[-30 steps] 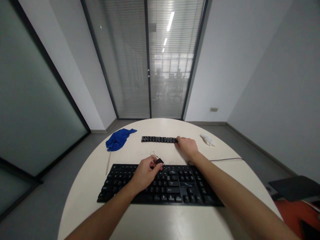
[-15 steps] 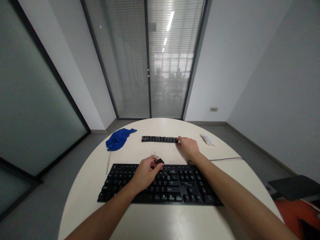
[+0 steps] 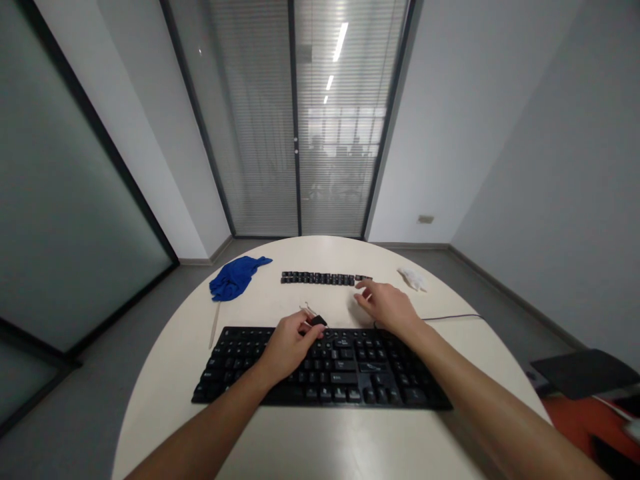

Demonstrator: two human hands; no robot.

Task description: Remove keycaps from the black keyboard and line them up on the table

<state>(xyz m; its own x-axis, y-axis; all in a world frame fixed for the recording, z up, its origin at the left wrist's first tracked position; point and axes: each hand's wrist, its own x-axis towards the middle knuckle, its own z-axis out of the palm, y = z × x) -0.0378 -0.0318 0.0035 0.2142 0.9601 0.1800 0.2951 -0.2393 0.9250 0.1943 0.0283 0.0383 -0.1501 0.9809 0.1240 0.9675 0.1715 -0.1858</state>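
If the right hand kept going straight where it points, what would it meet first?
Probably the double row of black keycaps, near its right end, though the right hand might pass above; depth is unclear.

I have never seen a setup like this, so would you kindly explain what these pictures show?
There is no machine here: you see a person's two bare hands. Every picture comes from one camera worn on the head, looking forward and down.

On the pale table lies a black keyboard, with two rows of small black keys beyond it. A blue cloth lies to the left, a white crumpled thing to the right.

The left hand holds a small black piece by thin wires, too small to name surely. The right hand, fingers parted near the rows' right end, seems to hold nothing.
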